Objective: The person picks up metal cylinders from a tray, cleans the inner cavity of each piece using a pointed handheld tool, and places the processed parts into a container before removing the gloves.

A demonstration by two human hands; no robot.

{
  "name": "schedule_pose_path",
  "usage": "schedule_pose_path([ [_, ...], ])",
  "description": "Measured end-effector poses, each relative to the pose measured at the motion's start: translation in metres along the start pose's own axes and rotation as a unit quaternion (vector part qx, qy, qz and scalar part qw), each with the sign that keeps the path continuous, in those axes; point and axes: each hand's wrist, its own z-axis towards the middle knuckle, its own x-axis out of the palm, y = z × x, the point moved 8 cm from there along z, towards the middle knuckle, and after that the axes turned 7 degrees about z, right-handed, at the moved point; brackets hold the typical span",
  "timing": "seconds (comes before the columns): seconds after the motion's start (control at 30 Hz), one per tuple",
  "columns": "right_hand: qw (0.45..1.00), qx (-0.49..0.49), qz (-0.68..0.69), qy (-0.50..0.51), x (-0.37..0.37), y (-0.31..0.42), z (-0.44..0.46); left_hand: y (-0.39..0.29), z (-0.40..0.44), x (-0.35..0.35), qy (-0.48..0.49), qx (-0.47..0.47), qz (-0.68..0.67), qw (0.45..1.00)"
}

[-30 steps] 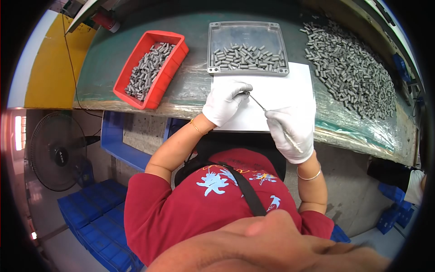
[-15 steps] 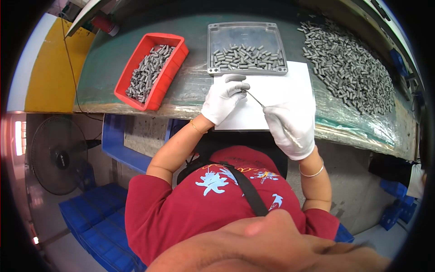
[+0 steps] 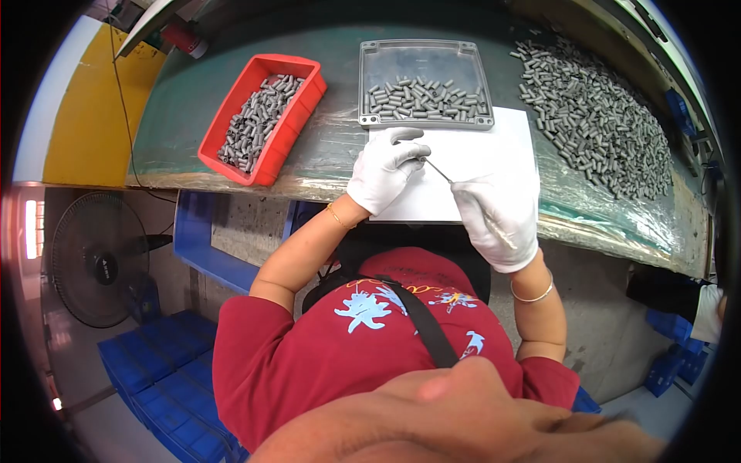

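Observation:
My left hand (image 3: 386, 171), in a white glove, is closed with thumb and fingers pinched on a small grey metal cylinder (image 3: 422, 159), mostly hidden by the fingertips. My right hand (image 3: 498, 222), also gloved, grips a thin metal rod (image 3: 439, 170). The rod's tip reaches the cylinder at the left fingertips; whether it is inside cannot be made out. Both hands are over a white sheet of paper (image 3: 463, 158). Just beyond them stands a clear plastic tray (image 3: 424, 60) with many grey cylinders (image 3: 424, 99) in its near half.
To the left is a red bin (image 3: 289, 139) holding more grey cylinders. A large loose pile of cylinders (image 3: 594, 116) covers the right of the green bench (image 3: 332, 46). Below left are a fan (image 3: 100, 262) and blue crates (image 3: 162, 347). Another person's sleeve (image 3: 706, 309) shows at far right.
The view has shifted slightly. Both hands keep nearly the same pose, and the left fingers have closed a little further around the cylinder at the rod's tip.

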Motion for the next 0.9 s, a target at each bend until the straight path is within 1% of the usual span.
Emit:
schedule_pose_path([
  [0.27,1.0,0.013,-0.001,-0.005,0.0,-0.001,0.0,-0.002,0.0,-0.001,-0.009,0.02,0.016,1.0],
  [0.37,1.0,0.016,0.009,-0.004,0.001,-0.004,-0.001,-0.004,0.0,0.0,0.004,0.015,0.026,1.0],
  [0.47,1.0,0.016,0.004,-0.007,0.001,-0.003,0.0,-0.007,-0.001,0.003,0.002,0.034,0.03,0.999],
  [0.57,0.999,0.023,-0.03,0.013,0.002,-0.004,0.0,-0.005,-0.002,0.009,0.029,0.018,0.0,0.999],
  [0.67,0.998,0.053,-0.023,0.001,0.014,-0.018,-0.004,-0.031,-0.003,0.003,-0.021,0.101,0.014,0.995],
  [0.73,0.996,0.059,-0.067,0.013,0.02,-0.023,-0.003,-0.034,-0.001,0.006,-0.039,0.11,0.005,0.993],
  [0.77,0.994,0.059,-0.089,0.02,0.021,-0.025,-0.002,-0.035,0.001,0.006,-0.052,0.114,0.001,0.992],
  [0.8,0.996,0.038,-0.086,0.005,0.013,-0.02,0.002,-0.035,0.003,0.006,-0.036,0.116,0.028,0.992],
  [0.87,0.997,0.003,-0.075,-0.024,-0.002,-0.006,0.006,-0.029,0.004,0.004,-0.028,0.094,0.035,0.995],
  [0.9,0.997,0.012,-0.076,-0.014,0.001,-0.009,0.006,-0.026,0.005,0.004,-0.024,0.082,0.038,0.996],
])
